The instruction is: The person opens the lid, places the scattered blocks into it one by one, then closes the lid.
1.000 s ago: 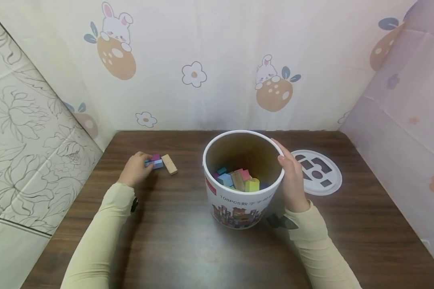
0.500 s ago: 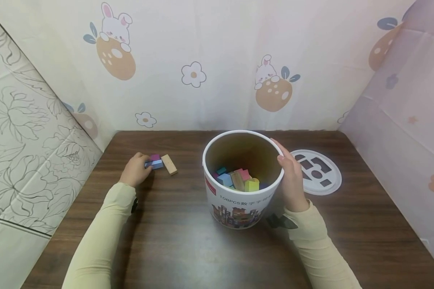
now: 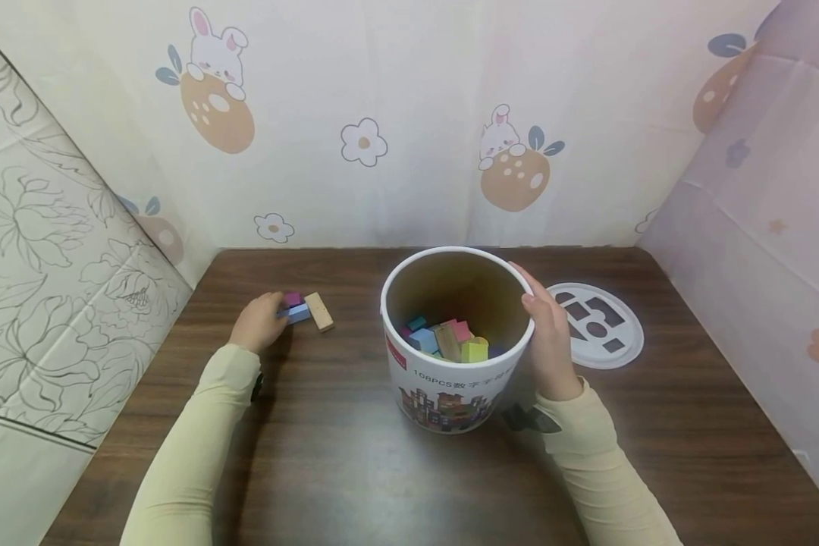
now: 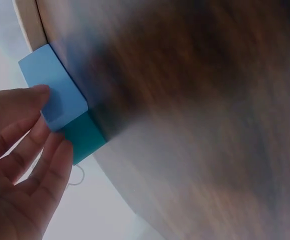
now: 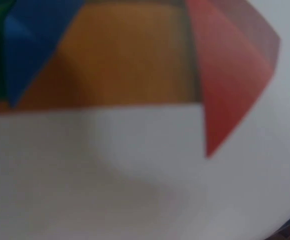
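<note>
In the head view my left hand (image 3: pixel 258 321) is at the left of the table, over a few small blocks. Its thumb lies on a light blue block (image 4: pixel 54 87) and its fingertips are against a teal block (image 4: pixel 84 136) beside it, as the left wrist view shows. A purple block (image 3: pixel 293 299) and a plain wooden block (image 3: pixel 319 312) lie just beyond. My right hand (image 3: pixel 551 337) holds the right side of a white bucket (image 3: pixel 444 387) at its rim. Several coloured blocks (image 3: pixel 448 341) lie inside. The right wrist view shows only the bucket's printed wall (image 5: pixel 135 165) close up.
A white lid (image 3: pixel 600 345) with shaped cutouts lies behind my right hand on the brown wooden table (image 3: pixel 341 462). Patterned cloth (image 3: pixel 423 76) hangs along the back, with more patterned wall on both sides.
My left hand has shifted slightly right and toward me, and the light blue block has turned a little. The right hand and the bucket stay in place.
</note>
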A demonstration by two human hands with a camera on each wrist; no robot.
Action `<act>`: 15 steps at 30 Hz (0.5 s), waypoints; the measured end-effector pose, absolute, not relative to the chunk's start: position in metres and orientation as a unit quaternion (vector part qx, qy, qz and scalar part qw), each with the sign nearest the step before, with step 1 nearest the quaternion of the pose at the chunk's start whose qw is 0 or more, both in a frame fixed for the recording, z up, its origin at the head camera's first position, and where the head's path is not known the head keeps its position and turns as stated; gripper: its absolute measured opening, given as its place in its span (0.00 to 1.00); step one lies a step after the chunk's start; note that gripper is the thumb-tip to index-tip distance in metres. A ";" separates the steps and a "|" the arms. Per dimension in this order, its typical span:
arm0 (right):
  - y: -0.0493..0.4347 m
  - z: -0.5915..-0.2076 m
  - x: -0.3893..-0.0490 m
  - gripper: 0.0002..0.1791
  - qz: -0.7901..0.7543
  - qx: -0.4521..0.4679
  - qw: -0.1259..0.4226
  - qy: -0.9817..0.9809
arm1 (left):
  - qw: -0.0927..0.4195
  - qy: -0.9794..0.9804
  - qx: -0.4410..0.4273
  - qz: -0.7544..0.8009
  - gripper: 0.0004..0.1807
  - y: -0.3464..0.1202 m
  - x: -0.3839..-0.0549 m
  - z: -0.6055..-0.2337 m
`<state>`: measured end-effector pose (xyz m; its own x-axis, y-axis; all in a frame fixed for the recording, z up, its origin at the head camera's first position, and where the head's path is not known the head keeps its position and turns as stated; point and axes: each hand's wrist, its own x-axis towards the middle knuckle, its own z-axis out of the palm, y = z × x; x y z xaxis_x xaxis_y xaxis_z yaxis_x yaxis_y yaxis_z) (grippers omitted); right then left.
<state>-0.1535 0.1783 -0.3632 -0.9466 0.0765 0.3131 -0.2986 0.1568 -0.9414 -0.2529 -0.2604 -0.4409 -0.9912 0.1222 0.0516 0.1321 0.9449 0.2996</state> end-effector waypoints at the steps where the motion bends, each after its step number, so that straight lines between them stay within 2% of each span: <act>1: 0.178 -0.363 -0.153 0.27 0.645 0.075 0.145 -0.747 | 0.012 -0.986 -0.062 -0.156 0.15 -0.260 -0.252 -0.441; 7: 0.178 -0.363 -0.153 0.27 0.650 0.080 0.142 -0.742 | 0.007 -0.980 -0.053 -0.190 0.14 -0.262 -0.248 -0.442; 15: 0.178 -0.363 -0.153 0.27 0.647 0.079 0.142 -0.745 | 0.047 -0.946 -0.053 -0.318 0.14 -0.264 -0.241 -0.435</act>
